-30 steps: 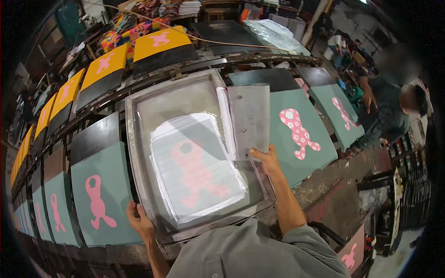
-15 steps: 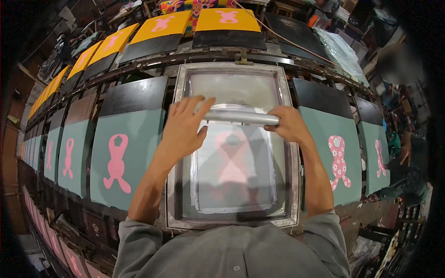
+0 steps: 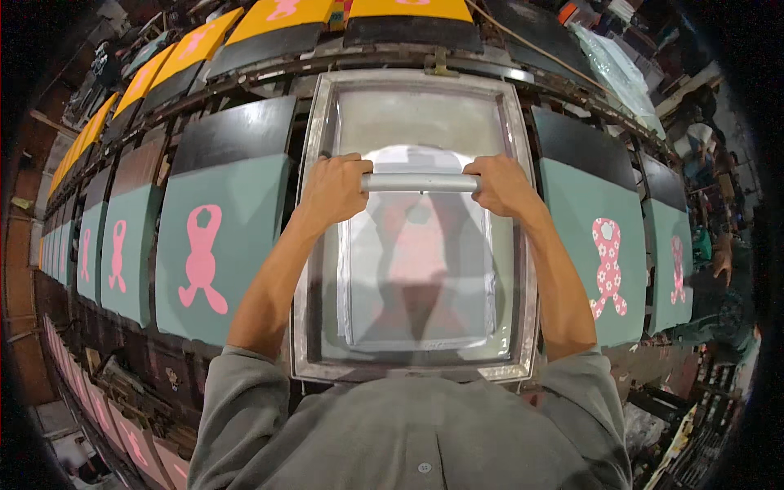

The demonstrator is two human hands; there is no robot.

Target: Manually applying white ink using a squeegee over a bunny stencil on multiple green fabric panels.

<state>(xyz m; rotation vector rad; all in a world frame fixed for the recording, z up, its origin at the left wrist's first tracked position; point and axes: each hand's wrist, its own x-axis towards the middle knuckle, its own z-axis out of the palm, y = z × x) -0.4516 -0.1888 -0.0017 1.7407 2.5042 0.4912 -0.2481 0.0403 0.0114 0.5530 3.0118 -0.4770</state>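
Observation:
A screen-printing frame (image 3: pixel 529 327) with a metal rim lies flat in front of me. Through its pale mesh (image 3: pixel 416 114) a pink, long-legged figure (image 3: pixel 418 253) shows faintly. Across the upper part of the mesh lies a grey, bar-shaped squeegee (image 3: pixel 420 183), roughly level. My left hand (image 3: pixel 336 189) is closed around its left end, and my right hand (image 3: pixel 503 188) grips the right end, with knuckles up. Beneath the bar, the squeegee's lower edge is hard to make out. White streaks edge the printing area on both sides.
Left of the frame, a green fabric panel (image 3: pixel 175 245) with a plain pink figure lies on a black board. On the right, another green panel (image 3: pixel 563 245) carries a white-flowered pink figure. Yellow panels (image 3: pixel 278 20) line the far row. A hose (image 3: pixel 539 49) crosses behind.
My left hand has gone from spread fingers to gripping the squeegee's left end. The squeegee has become more level. The whole view has shifted slightly, with the frame appearing higher.

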